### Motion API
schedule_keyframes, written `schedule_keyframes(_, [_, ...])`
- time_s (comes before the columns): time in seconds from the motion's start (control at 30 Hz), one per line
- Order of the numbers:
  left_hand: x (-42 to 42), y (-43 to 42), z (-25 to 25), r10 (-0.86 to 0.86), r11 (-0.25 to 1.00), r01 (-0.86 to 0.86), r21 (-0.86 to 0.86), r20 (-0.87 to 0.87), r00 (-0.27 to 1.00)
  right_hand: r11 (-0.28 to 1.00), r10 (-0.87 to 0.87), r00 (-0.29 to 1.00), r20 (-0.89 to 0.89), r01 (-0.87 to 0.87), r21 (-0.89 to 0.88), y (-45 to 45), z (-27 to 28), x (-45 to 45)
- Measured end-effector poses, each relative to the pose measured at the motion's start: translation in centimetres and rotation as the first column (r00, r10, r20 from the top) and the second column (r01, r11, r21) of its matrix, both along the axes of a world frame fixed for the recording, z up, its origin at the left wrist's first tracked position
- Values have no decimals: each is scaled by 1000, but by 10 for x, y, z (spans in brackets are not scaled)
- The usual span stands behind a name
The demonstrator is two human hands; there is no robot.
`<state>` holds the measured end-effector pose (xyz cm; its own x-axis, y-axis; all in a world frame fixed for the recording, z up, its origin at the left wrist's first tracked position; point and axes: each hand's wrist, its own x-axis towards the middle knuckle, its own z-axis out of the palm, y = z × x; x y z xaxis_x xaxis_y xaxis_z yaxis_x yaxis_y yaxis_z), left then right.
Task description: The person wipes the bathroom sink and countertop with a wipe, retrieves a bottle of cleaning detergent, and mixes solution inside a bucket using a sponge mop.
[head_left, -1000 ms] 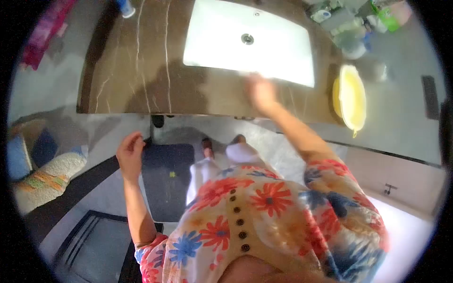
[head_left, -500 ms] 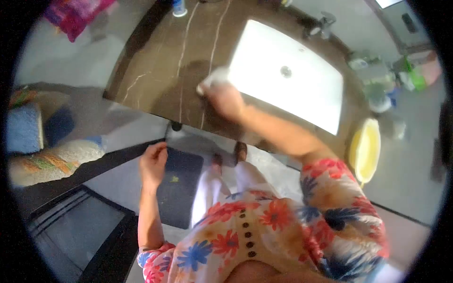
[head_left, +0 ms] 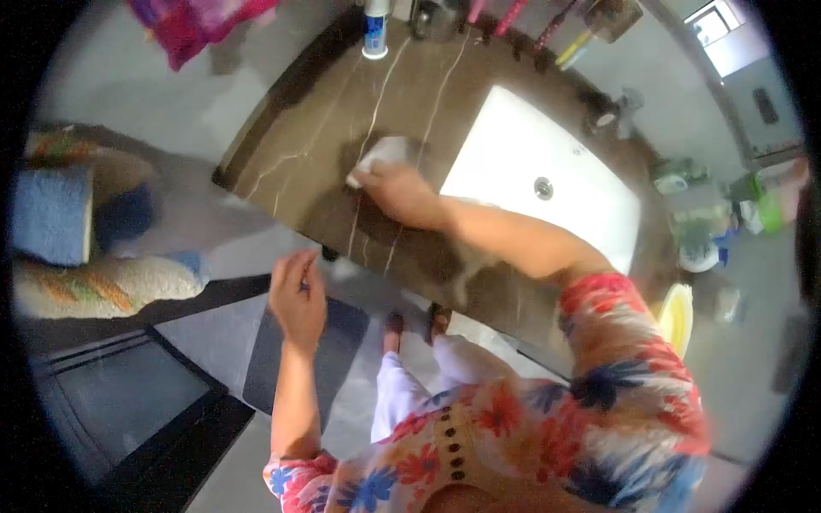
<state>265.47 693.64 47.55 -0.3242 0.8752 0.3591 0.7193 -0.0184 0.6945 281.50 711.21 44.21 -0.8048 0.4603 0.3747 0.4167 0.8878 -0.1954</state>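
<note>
My right hand [head_left: 400,192] grips a white cloth [head_left: 385,152] and presses it on the brown, white-veined countertop [head_left: 291,184], left of the white sink basin [head_left: 505,150]. Part of the cloth is hidden under my fingers, and its edges are a little blurred. My left hand [head_left: 298,295] hangs in front of the counter's edge, with loosely bent fingers, a gap beside the thumb and nothing visible in it.
A blue-and-white container [head_left: 375,34] stands at the counter's far left. Behind the sink is a metal tap [head_left: 620,111]. A yellow oval basin [head_left: 676,316] is at the right. Rolled, patterned textiles [head_left: 111,286] lie on the left, and a dark mat [head_left: 333,350] is on the floor.
My right hand has moved the cloth away from the sink's edge, further left over the countertop. The head view has shifted, so more of the counter's back shows. My left hand stays low.
</note>
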Motion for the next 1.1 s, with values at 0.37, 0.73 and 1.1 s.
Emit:
schedule_keyframes(0.37, [65,78,-32,-4,999,17,37,-336,942,622,-780,611,134,779,73,241,-25,225])
schedule_keyframes(0.73, [78,77,-27,-11,999,-3,-38,-354,935,775,-629,777,-24,629,56,240,-23,124])
schedule_keyframes(1.1, [110,54,-32,-40,999,39,-9,-394,918,951,-306,907,-289,304,-54,156,-69,155])
